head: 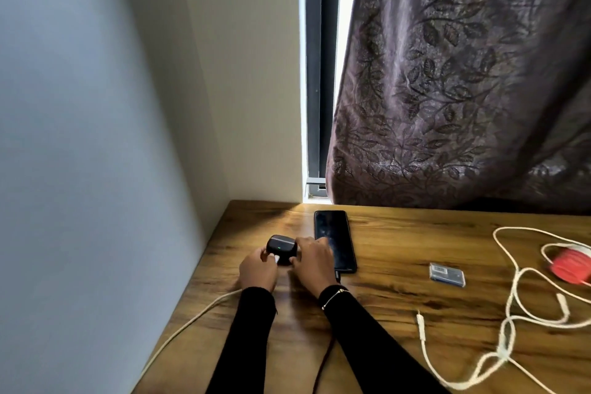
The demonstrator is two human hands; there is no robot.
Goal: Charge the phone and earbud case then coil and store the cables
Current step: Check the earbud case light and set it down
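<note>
Plugging the white cable (192, 320) into the earbud case (281, 248), between both hands.
Left hand (258, 272) pinches the plug at the case's near side; right hand (311, 262) grips the case.

Wooden table (399, 313), phone (334, 240), earbud case (281, 248), white cables (511, 326), small clear box (447, 274)

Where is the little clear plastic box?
In the head view, the small clear plastic box lies on the wooden table, right of the black phone, beside the white cables.
</note>
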